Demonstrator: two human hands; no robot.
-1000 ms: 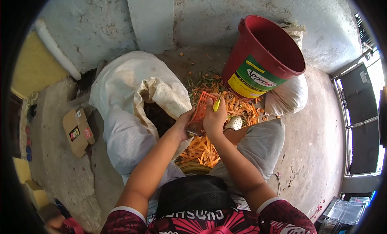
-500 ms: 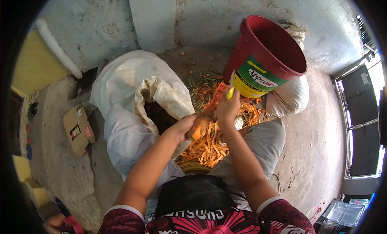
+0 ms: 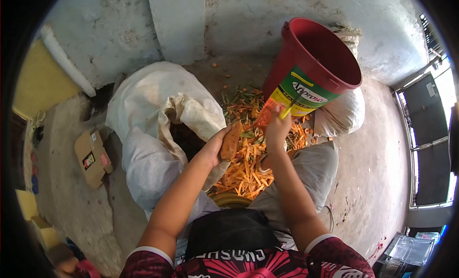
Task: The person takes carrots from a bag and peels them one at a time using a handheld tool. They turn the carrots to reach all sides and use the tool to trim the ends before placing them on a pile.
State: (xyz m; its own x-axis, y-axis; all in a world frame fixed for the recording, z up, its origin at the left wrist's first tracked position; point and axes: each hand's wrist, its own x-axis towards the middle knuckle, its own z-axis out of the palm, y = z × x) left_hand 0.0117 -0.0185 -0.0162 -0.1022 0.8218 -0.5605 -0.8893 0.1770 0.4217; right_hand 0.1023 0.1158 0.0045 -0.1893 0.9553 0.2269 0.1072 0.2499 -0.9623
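orange root (image 3: 231, 142): in the left hand, over the gap between the knees, above a heap of peelings (image 3: 245, 170). long axis steep in the view, leaning slightly; upper end points away from the body and a little to the right, lower end back toward the body.

left hand (image 3: 218, 147): closed about the root, gripping its left side and lower part, most of the upper surface exposed.

right hand (image 3: 278, 132): fingers curled firmly round an orange perforated tool (image 3: 269, 112), blurred; a yellow item (image 3: 286, 112) sticks up from the same fist. tool and root are apart.

surface: peelings lie thick on concrete floor (image 3: 373, 153), orange strips mixed with greenish bits farther off. yellowish rim (image 3: 229, 200) shows at the near edge of the heap.

room: white sack (image 3: 143, 94), mouth open, dark inside, left of the heap; dark red bucket (image 3: 281, 67) with green-yellow label to the right, second sack (image 3: 340, 114) beside it. cardboard piece (image 3: 92, 158) far left. stained pale wall (image 3: 248, 29) behind.
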